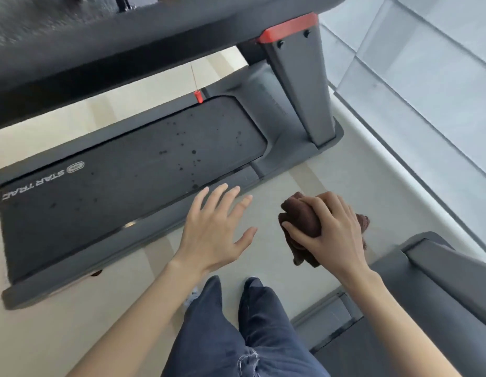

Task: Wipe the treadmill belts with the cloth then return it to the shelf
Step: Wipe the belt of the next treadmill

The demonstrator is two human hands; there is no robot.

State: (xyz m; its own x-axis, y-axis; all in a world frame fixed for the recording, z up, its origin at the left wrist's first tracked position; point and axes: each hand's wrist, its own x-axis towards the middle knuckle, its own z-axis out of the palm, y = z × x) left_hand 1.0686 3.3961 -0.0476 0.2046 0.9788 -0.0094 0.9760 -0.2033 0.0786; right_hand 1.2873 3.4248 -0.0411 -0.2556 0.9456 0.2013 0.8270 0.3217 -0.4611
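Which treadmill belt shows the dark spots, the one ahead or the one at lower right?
The belt ahead, printed STAR TRAC, beyond the left hand; dark spots speckle it. The lower-right treadmill shows none in view.

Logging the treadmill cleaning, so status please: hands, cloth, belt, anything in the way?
Left hand open, fingers spread, beside the belt. Right hand grips the bunched brown cloth, off the belt. Belt dotted with dark spots; nothing lying on it.

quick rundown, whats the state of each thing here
cloth: bunched up, gripped by right hand, not on the belt
left hand: open, fingers spread, holds nothing
treadmill belt: speckled with dark spots
red safety clip: dangling on its cord
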